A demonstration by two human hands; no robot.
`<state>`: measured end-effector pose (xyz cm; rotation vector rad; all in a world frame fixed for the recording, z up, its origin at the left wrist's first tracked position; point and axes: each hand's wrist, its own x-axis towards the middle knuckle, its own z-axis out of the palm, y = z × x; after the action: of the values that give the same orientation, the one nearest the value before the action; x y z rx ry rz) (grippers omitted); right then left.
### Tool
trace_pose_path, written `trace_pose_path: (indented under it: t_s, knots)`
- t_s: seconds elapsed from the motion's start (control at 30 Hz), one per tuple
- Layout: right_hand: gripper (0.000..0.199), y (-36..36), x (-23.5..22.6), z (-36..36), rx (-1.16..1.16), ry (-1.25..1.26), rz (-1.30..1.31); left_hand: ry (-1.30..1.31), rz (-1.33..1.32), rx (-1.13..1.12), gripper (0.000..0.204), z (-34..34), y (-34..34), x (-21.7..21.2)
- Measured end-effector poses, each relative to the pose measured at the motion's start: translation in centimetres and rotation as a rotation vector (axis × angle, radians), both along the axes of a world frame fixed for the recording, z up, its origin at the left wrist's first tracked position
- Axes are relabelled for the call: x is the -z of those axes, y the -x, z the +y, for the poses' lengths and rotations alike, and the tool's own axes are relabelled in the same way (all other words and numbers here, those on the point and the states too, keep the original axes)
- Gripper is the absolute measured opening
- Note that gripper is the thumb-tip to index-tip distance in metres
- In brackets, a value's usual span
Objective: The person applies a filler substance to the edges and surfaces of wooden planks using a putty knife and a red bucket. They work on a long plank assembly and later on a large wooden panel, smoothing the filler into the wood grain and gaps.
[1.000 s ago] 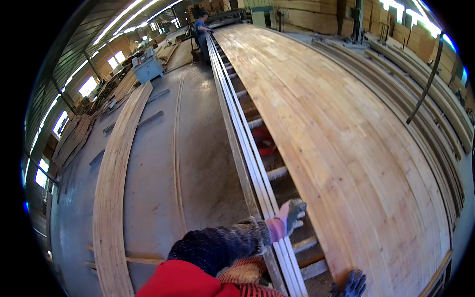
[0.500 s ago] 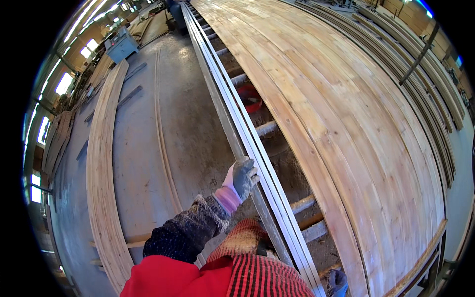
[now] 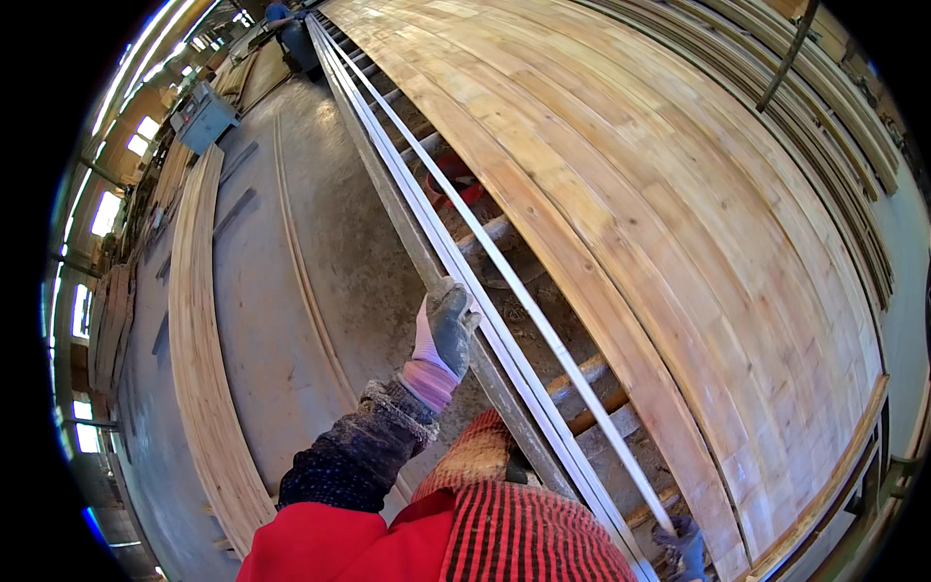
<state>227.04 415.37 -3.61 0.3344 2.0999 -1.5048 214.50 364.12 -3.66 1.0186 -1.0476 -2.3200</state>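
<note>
Left hand: I see the left hand (image 3: pixel 448 325) gloved, its fingers curled over the grey rail (image 3: pixel 504 400) beside the paired white strips (image 3: pixel 529 388); whether it grips, I cannot tell.
Right hand: at the lower edge of my view, the right hand (image 3: pixel 685 548), in a dark blue glove, grasps the near end of a single white strip (image 3: pixel 582 383).
Single strip: it slants across the crossbars (image 3: pixel 628 421), apart from the pair here and converging with it toward the far end.
Wood panel: the broad panel of joined boards (image 3: pixel 659 223) lies right of the strip.
Under the crossbars: I make out a red object (image 3: pixel 471 193).
Far end: a co-worker (image 3: pixel 291 34) in blue.
</note>
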Motion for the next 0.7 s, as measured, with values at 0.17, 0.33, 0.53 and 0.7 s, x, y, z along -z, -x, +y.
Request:
trace_pose_path:
  t_s: [0.17,0.33,0.53,0.7]
  knots:
    - [0.018,-1.6,7.8,6.2,0.241,0.008,-0.178,-0.079,0.108,0.025,0.029,-1.8,0.3,1.3]
    - [0.026,-1.6,8.4,8.4,-0.358,-0.442,-0.087,-0.051,0.07,-0.037,0.033,-1.9,0.8,1.5]
    - [0.031,-0.8,3.3,3.0,-0.455,-0.868,0.432,-0.206,0.163,0.122,0.017,-4.1,0.6,3.0]
    - [0.025,0.7,-5.5,-5.5,-0.304,-0.815,0.528,-0.35,-0.03,-0.011,0.031,-2.8,4.1,0.3]
